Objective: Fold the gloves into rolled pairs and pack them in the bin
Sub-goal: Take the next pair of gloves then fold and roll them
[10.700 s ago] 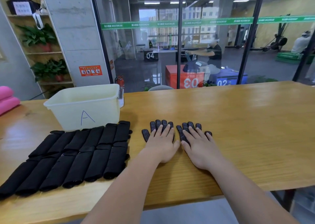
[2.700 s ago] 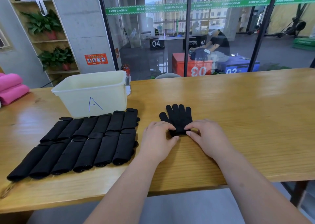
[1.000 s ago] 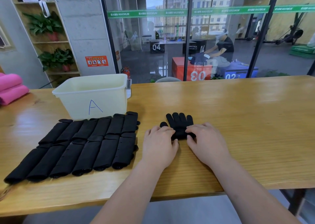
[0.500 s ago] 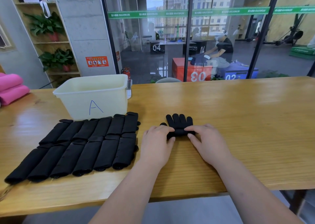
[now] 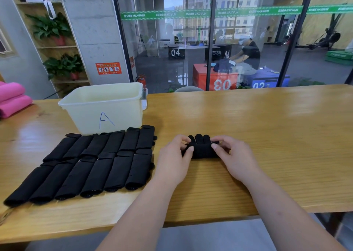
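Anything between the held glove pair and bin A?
Nothing upright. Between the half-rolled black glove pair and the open cream plastic bin marked A lie only flat rows of folded black gloves; lifting should clear them.

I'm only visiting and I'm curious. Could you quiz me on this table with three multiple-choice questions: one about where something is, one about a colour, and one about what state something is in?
1. Where does the bin stand?
A. On the table, just behind the rows of black gloves
B. To the right of both hands
C. On the floor

2. What colour is the letter A on the bin?
A. Red
B. Blue
C. Green

3. What state is the glove pair between the left hand and right hand in?
A. Lying flat and spread out
B. Packed inside the bin
C. Partly rolled, with glove fingertips poking out

Answers:
1 A: the bin's front wall sits right behind the far row.
2 B: the A is drawn in blue.
3 C: both hands pinch a thick roll, with fingertips showing past it.
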Demonstrator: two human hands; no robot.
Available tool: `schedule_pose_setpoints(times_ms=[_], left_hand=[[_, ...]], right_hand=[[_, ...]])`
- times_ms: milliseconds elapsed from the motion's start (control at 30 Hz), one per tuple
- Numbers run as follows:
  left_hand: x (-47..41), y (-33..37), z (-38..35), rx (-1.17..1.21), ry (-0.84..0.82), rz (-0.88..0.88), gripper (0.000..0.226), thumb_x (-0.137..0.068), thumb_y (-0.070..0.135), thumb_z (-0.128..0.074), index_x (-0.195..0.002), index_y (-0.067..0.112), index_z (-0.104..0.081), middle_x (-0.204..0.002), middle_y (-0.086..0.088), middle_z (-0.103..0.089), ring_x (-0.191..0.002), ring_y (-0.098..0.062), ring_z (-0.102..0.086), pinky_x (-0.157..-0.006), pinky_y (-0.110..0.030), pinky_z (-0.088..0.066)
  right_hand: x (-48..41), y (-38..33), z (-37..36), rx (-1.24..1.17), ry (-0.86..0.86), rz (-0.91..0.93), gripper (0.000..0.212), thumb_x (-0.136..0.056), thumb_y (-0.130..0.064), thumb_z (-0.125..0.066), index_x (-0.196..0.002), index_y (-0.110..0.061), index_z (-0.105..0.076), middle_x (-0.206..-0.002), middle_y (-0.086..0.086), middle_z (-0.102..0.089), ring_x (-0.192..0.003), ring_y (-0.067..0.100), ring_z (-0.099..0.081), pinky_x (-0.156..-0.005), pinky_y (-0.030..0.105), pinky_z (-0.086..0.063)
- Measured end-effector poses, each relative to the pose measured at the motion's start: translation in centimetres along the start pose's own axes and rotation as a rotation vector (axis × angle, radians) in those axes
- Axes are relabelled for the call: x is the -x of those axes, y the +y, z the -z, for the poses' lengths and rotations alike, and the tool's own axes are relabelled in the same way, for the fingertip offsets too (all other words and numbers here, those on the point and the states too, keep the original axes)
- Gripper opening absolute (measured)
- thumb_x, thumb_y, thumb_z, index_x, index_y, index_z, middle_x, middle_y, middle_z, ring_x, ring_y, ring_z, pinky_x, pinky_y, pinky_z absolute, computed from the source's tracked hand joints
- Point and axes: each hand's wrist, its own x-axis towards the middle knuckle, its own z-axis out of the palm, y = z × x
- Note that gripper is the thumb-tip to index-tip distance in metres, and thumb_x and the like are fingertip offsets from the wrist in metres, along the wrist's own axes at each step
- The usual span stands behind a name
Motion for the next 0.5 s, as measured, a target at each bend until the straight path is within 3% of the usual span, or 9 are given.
schedule_pose_setpoints(times_ms=[133,200,300,400,500], left_hand=[[0.0,0.1,-0.6,-0.134,0.070,-0.104,0.021,-0.105,0.032,-0.061,-0.124,0.040,-0.059,-0.117,0.018,-0.062,-0.099,-0.010,-0.062,-0.092,-0.038,-0.055],[0.0,0.2,-0.8,-0.205,0.105,-0.161,0.019,-0.105,0.028,-0.060,-0.121,0.037,-0.064,-0.121,0.018,-0.057,-0.093,-0.011,-0.061,-0.088,-0.038,-0.054],[-0.1,0.1,-0.9,-0.290,0.130,-0.210,0.023,-0.106,0.024,-0.058,-0.121,0.030,-0.074,-0.122,0.016,-0.060,-0.087,-0.014,-0.063,-0.084,-0.039,-0.054],[-0.1,0.0,-1.2,-0.363,0.124,-0.228,0.029,-0.106,0.026,-0.054,-0.127,0.025,-0.075,-0.131,0.015,-0.065,-0.105,-0.014,-0.065,-0.093,-0.038,-0.051],[0.0,-0.1,-1.5,-0.408,0.069,-0.217,0.036,-0.108,0.033,-0.051,-0.138,0.025,-0.069,-0.144,0.015,-0.061,-0.128,-0.015,-0.055,-0.107,-0.038,-0.045]], right_hand=[[0.0,0.0,-0.8,0.312,0.178,0.090,0.017,-0.098,-0.041,-0.070,-0.114,-0.041,-0.069,-0.090,-0.021,-0.062,-0.086,0.007,-0.055,-0.069,0.027,-0.042],[0.1,0.0,-1.2,0.412,0.243,0.162,0.016,-0.094,-0.032,-0.075,-0.109,-0.034,-0.073,-0.097,-0.016,-0.057,-0.093,0.012,-0.057,-0.069,0.030,-0.046],[0.1,-0.2,-1.4,0.528,0.271,0.293,0.017,-0.090,-0.015,-0.076,-0.100,-0.028,-0.079,-0.100,-0.014,-0.063,-0.093,0.016,-0.056,-0.068,0.027,-0.043],[0.1,-0.1,-1.6,0.605,0.221,0.314,0.022,-0.091,-0.015,-0.069,-0.103,-0.028,-0.082,-0.104,-0.018,-0.072,-0.095,0.013,-0.054,-0.075,0.030,-0.051],[0.2,-0.1,-1.7,0.625,0.178,0.262,0.027,-0.094,-0.024,-0.060,-0.111,-0.030,-0.081,-0.110,-0.019,-0.074,-0.101,0.013,-0.055,-0.082,0.036,-0.053]])
